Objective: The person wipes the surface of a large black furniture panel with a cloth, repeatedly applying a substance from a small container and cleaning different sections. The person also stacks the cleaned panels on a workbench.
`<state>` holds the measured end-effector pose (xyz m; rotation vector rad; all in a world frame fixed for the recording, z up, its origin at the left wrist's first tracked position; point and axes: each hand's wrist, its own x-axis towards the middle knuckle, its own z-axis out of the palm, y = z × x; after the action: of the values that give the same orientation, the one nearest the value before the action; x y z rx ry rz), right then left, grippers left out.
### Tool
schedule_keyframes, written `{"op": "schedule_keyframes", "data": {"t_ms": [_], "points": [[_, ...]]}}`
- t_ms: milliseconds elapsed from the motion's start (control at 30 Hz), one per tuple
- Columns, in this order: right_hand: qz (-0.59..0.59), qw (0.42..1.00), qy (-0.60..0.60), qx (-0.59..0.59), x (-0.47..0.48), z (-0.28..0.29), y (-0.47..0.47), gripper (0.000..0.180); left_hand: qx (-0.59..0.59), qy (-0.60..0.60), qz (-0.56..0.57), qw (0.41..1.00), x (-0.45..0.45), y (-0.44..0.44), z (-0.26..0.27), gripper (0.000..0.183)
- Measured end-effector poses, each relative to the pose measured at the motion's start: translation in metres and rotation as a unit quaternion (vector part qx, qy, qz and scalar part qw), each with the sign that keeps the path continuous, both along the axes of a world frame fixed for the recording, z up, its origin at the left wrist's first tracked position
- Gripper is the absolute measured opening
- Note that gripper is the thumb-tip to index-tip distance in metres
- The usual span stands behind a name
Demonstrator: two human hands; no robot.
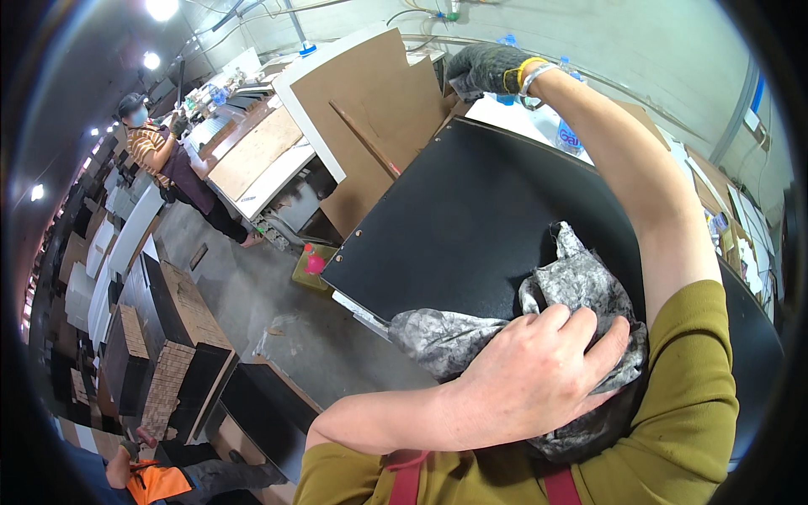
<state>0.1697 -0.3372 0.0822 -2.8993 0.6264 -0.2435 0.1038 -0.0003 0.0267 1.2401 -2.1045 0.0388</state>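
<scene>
My bare left hand (536, 372) is closed on a bunched, black-smudged grey cloth (581, 284), holding it near my body at the near edge of a black panel (467, 208). One end of the cloth hangs to the left past the panel's edge. My right hand (486, 69), in a dark knit glove with a yellow cuff, is stretched out beyond the panel's far corner. Something grey and smudged shows under its fingers, but I cannot tell if it is gripped. Small round holes run along the panel's left edge.
Plastic bottles (568, 136) stand behind the panel on a white surface. A brown board (372, 95) with a wooden strip (363, 136) leans beyond. A masked co-worker (164, 151) stands at another bench; another person (158, 480) is at lower left. Stacked black panels (167, 328) fill the left floor.
</scene>
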Motion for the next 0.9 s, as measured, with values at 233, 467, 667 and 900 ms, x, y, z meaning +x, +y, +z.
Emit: {"op": "schedule_keyframes", "data": {"t_ms": [233,467,667,900], "points": [[0.07,0.997,-0.039,-0.02,-0.005,-0.004,0.012,0.03,0.0,0.001,-0.001,1.0,0.0,0.0,-0.001,0.057],[-0.063,0.994,-0.073,0.051,-0.01,-0.007,0.023,0.031,-0.024,0.001,-0.005,1.0,0.0,0.0,-0.002,0.055],[-0.116,0.98,-0.049,0.155,-0.015,-0.012,0.03,0.027,-0.032,0.009,-0.019,0.999,0.001,-0.001,-0.002,0.054],[0.01,0.99,-0.081,-0.119,-0.025,-0.024,0.018,0.029,-0.033,-0.011,-0.017,0.999,0.001,-0.001,0.0,0.053]]}}
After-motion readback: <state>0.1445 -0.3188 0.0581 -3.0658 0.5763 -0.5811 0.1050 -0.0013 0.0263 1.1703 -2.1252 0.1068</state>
